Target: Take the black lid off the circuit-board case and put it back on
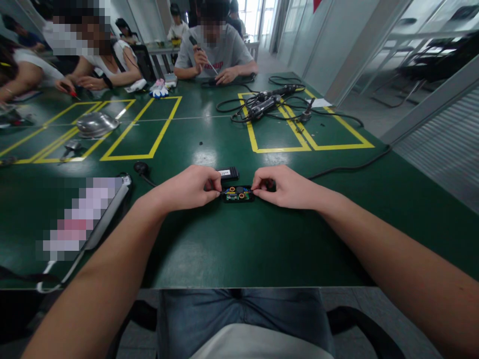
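An opened black power adapter (238, 195) lies on the green table, its circuit board with copper coils facing up. At its left end, the thumb and forefinger of my left hand (190, 187) are pinched together. My right hand (282, 187) pinches the opposite end in the same way. Whether the fingertips grip the casing or the cords at its ends is too small to tell. Just behind the board, partly covered by my left fingers, sits the adapter's black cover (232, 173) with a white label.
A black plug (141, 168) and a phone (88, 217) with a white cable lie to the left. A black cord (352, 168) runs off right. Farther back are tangled cables with dark tools (264, 105), a metal bowl (96, 124), yellow tape outlines and a co-worker holding a screwdriver (204, 56).
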Demonstrator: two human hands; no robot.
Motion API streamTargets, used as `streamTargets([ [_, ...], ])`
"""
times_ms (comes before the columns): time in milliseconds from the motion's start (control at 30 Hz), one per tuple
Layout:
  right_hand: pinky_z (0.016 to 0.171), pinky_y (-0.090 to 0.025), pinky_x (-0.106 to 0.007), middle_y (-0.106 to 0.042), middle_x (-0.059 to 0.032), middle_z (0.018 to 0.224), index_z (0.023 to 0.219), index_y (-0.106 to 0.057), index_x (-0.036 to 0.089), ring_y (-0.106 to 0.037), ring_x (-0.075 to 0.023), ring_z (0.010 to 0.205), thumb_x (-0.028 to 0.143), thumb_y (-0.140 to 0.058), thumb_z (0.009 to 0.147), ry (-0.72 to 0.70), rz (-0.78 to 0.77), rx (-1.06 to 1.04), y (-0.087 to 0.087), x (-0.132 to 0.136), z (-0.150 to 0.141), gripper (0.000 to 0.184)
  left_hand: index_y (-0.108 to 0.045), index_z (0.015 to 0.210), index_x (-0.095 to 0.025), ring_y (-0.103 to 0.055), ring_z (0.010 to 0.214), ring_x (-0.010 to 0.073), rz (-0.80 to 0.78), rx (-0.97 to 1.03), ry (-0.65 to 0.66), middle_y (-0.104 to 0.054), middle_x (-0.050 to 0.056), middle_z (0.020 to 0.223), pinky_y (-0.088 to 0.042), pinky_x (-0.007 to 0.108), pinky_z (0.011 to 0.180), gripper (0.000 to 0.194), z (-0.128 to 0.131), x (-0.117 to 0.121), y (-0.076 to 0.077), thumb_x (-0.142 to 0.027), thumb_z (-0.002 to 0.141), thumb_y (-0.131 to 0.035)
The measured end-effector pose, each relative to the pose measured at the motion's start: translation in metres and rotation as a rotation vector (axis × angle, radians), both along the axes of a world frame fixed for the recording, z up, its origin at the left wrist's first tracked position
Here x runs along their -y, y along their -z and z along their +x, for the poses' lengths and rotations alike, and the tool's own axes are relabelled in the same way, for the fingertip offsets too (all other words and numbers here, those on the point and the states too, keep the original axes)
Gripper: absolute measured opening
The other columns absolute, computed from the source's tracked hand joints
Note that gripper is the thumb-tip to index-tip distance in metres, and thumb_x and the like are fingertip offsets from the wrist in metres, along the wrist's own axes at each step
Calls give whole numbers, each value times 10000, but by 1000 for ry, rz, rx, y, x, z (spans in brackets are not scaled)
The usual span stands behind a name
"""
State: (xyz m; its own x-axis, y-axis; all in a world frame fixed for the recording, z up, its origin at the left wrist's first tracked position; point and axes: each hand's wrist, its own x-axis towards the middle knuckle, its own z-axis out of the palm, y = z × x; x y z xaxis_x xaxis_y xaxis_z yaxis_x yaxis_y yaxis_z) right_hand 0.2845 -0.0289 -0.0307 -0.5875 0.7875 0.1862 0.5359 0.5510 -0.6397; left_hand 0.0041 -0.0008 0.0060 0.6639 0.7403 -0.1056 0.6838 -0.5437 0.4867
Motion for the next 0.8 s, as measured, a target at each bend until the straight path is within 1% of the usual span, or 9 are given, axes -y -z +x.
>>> streamTargets([
  [133,677,-455,-316,-715,-31,805,853,-715,199,-603,-171,694,219,-678,889,13,2,-11,-1,1,0,55,-780,850,-181,-702,761,181,38,2,31,-769,32,849,-521,279,751,102,-2,-3,2,-122,834,-699],
  [233,675,-462,-318,-719,-34,799,852,-718,199,-608,-175,699,261,-688,909,42,-12,-43,0,1,0,89,-798,860,-179,-719,834,212,152,7,68,-771,69,950,-558,333,834,119,-2,-3,4,-168,874,-680],
  [300,678,-467,-319,-721,-35,798,832,-713,201,-614,-177,707,293,-705,914,57,-33,-64,1,0,1,123,-821,953,-176,-743,996,268,243,39,63,-782,108,1107,-577,406,976,166,-1,-3,7,-226,913,-669],
  [400,680,-469,-318,-719,-30,797,806,-705,205,-614,-174,707,311,-724,909,54,-78,-75,3,-3,1,149,-827,1191,-176,-679,1310,361,332,72,5,-743,155,1391,-503,535,1199,316,3,-5,18,-309,959,-658],
  [467,677,-464,-317,-714,-26,793,802,-700,207,-608,-172,703,326,-726,914,50,-97,-78,4,-4,1,165,-803,1331,-190,-626,1421,374,327,62,-32,-691,157,1525,-463,571,1255,404,6,-7,26,-346,1020,-598],
  [500,677,-460,-318,-710,-24,791,802,-698,207,-605,-171,702,332,-727,915,50,-101,-79,4,-4,1,171,-789,1379,-199,-624,1436,366,306,56,-38,-684,149,1549,-463,571,1260,432,8,-9,29,-352,1052,-553],
  [600,674,-444,-319,-695,-18,782,803,-687,209,-595,-172,700,331,-723,912,47,-105,-76,5,-5,1,167,-778,1426,-213,-679,1382,340,255,59,-37,-730,129,1506,-507,539,1229,455,10,-14,37,-352,1084,-513],
  [733,678,-418,-325,-662,-3,759,812,-670,215,-575,-175,696,339,-706,919,54,-113,-71,6,-4,-1,167,-849,1285,-212,-754,1227,335,277,121,-65,-823,120,1325,-560,512,1158,357,9,-15,37,-327,1005,-660],
  [800,692,-411,-333,-631,4,739,795,-646,221,-566,-183,702,363,-644,955,75,-127,-95,6,-4,-1,213,-852,1268,-215,-770,1166,322,254,193,-98,-842,106,1275,-584,485,1111,344,9,-12,33,-333,993,-682],
])
